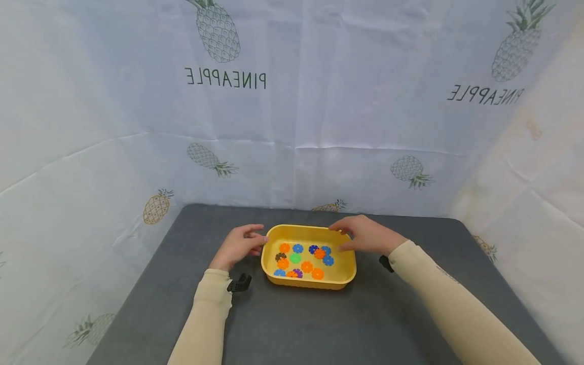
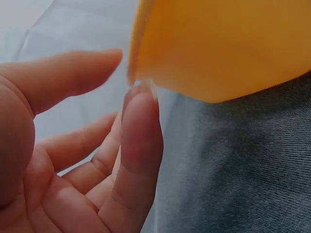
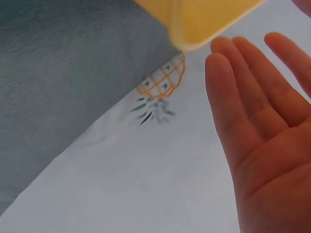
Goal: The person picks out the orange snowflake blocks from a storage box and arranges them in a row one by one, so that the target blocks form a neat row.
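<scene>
A yellow plastic tub sits on the dark table, holding several small notched discs, among them a green disc, orange ones such as this orange disc, and blue, purple and brown ones. My left hand is at the tub's left end, fingers loosely bent. In the left wrist view, its fingertips come right up to the tub's rim, with thumb and fingers apart. Over the tub's right end reaches my right hand. The right wrist view shows its fingers nearly straight beside the tub's corner.
The dark grey table stretches around the tub. White cloth printed with pineapples hangs behind and at both sides, meeting the table's back edge. Each wrist wears a black strap, such as the left strap.
</scene>
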A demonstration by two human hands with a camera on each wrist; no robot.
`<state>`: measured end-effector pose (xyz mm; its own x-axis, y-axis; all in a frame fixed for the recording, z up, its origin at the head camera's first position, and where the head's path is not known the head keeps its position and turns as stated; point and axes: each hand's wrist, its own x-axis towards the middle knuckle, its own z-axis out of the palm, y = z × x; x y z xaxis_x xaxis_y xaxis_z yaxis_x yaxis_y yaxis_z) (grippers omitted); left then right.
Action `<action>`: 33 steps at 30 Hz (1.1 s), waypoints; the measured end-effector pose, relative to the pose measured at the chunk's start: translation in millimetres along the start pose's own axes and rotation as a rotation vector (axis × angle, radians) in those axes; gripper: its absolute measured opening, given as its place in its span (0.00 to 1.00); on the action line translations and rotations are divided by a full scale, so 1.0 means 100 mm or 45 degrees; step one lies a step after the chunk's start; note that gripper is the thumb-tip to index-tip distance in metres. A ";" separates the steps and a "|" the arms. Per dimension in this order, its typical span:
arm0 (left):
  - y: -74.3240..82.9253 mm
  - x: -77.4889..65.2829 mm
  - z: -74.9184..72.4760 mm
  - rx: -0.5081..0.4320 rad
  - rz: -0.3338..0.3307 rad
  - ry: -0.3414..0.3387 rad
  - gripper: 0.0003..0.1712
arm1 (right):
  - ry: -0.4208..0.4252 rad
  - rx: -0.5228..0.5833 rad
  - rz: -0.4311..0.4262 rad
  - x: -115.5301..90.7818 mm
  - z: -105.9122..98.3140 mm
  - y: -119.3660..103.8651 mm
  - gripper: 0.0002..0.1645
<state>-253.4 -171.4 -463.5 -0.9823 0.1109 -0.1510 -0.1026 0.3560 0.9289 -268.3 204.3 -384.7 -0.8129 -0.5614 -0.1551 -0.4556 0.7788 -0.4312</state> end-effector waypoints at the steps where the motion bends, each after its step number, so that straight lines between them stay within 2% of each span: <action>1: -0.02 0.00 0.00 -0.012 0.004 -0.010 0.36 | -0.025 0.003 -0.003 0.05 0.01 -0.03 0.33; 6: -0.05 0.01 0.01 -0.076 0.028 -0.052 0.33 | -0.118 -0.011 -0.011 0.28 0.09 -0.15 0.31; 10: -0.08 0.02 0.04 -0.102 0.013 -0.094 0.32 | -0.194 -0.036 0.013 0.43 0.19 -0.22 0.30; 17: -0.13 0.03 0.08 -0.156 0.008 -0.083 0.27 | -0.303 -0.155 0.036 0.60 0.32 -0.32 0.25; 23: -0.13 0.06 0.07 -0.160 0.001 -0.066 0.27 | -0.300 -0.259 0.050 0.71 0.41 -0.34 0.11; 27: -0.13 0.07 0.05 -0.156 -0.001 -0.059 0.25 | -0.312 -0.312 0.077 0.76 0.48 -0.36 0.16; 33: -0.15 0.10 0.03 -0.158 -0.001 -0.049 0.25 | -0.299 -0.360 0.083 0.82 0.55 -0.39 0.15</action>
<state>-260.7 -172.8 -479.9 -0.9756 0.1473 -0.1627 -0.1245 0.2387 0.9631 -296.9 112.4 -429.5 -0.7530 -0.5313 -0.3883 -0.5145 0.8432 -0.1559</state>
